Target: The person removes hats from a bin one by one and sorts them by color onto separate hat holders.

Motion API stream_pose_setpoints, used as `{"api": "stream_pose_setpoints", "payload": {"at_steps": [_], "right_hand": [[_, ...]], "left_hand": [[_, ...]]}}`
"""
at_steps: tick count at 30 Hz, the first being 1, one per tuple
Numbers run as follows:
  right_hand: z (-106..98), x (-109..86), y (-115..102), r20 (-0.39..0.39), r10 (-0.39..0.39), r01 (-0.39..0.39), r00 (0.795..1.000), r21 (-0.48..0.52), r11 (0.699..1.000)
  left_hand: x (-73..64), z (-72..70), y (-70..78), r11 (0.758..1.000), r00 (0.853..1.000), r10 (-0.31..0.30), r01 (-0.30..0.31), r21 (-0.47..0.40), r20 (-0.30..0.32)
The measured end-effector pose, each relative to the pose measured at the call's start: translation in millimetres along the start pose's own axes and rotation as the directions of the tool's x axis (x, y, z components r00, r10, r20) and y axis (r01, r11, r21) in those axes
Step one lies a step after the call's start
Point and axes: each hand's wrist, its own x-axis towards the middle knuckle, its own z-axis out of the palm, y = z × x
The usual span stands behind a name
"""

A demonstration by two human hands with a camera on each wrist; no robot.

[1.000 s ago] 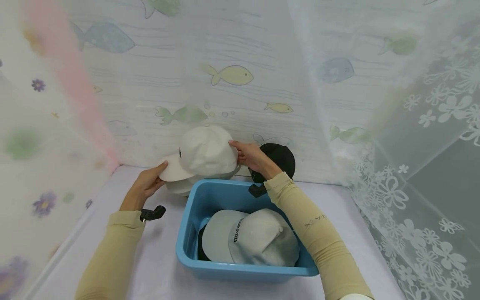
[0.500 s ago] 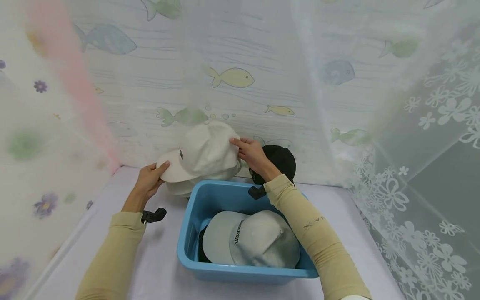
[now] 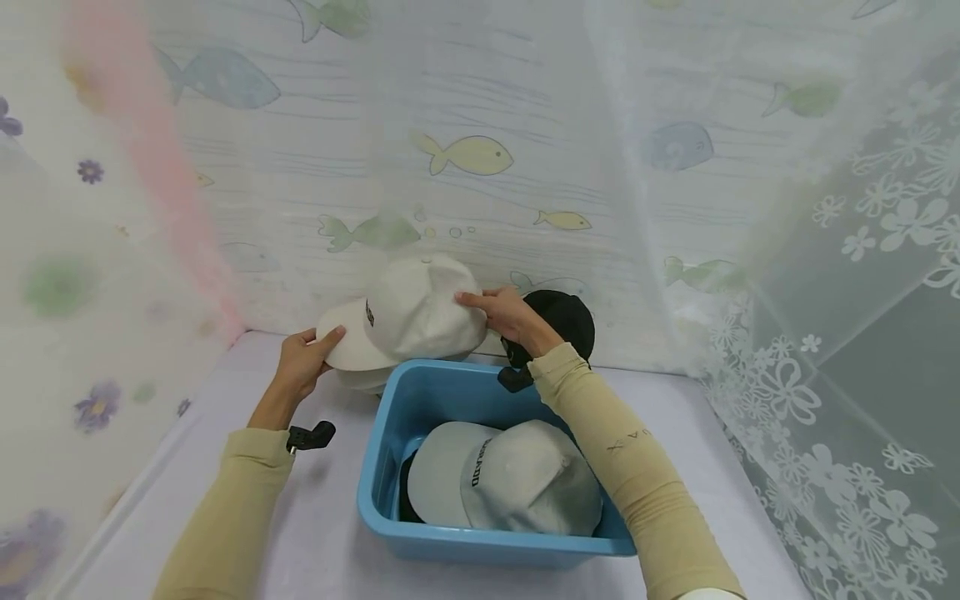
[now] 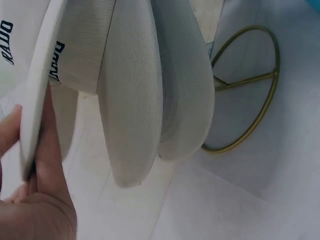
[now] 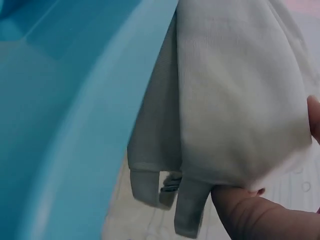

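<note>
A white baseball cap point(image 3: 423, 308) with dark lettering is held at the back of the table, brim to the left. My left hand point(image 3: 302, 360) pinches its brim, thumb on top and fingers beneath. At the back of the crown, my right hand point(image 3: 510, 317) grips the fabric with thumb and fingers. Close below it, the left wrist view shows two more pale caps, a nearer one point(image 4: 131, 95) and a farther one point(image 4: 192, 85), by a gold wire ring stand point(image 4: 274, 75). A strap point(image 5: 191, 210) hangs from the held cap's back in the right wrist view.
In front stands a blue plastic bin point(image 3: 487, 548) containing a light grey cap point(image 3: 525, 487), with a dark edge point(image 3: 406, 492) showing beneath it. Behind my right wrist is a black cap point(image 3: 566, 325). A fish-print curtain point(image 3: 480, 100) hangs behind the white table point(image 3: 322, 533).
The white cap rose slightly, then came down a little and turned so more lettering shows. Both hands moved with it, keeping hold of brim and back. The bin and its caps stayed put.
</note>
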Motion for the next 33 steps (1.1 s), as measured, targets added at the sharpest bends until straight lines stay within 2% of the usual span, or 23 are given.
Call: {"api": "stream_pose_setpoints", "payload": {"at_steps": [3,7,13,17,24,29,33], "right_hand": [[1.2,0.4,1.5,-0.020,-0.036,0.034,0.999,-0.086,0.996],[1.7,1.5,5.5,-0.040,-0.059,0.050,0.997,-0.192,0.980],[-0.8,2.0,14.6,-0.022,-0.016,0.009,1.000,-0.278,0.961],[-0.7,0.6,18.9,-0.023,0.018,-0.024,1.000,-0.289,0.957],[4.4,-0.6,19.8,-0.010,0.109,-0.108,0.994,-0.232,0.967],[7.6,2.3,20.9,0.022,0.115,-0.107,0.993,-0.224,0.969],[11.0,3.8,21.6,0.029,0.108,-0.096,0.994,-0.261,0.961]], "left_hand": [[0.1,3.5,0.1,0.999,0.999,-0.035,0.036,0.036,-0.015],[2.1,6.4,-4.9,0.995,0.995,-0.094,0.095,0.040,-0.017],[5.9,6.1,-15.7,0.992,0.993,-0.116,0.117,0.040,-0.008],[8.4,6.0,-16.9,0.991,0.992,-0.123,0.121,0.061,0.016],[15.3,2.1,-18.7,0.988,0.988,-0.137,0.132,0.074,0.064],[18.0,-0.4,-19.9,0.988,0.989,-0.139,0.135,0.080,0.046],[19.4,-2.6,-21.6,0.987,0.989,-0.143,0.140,0.084,0.029]]}}
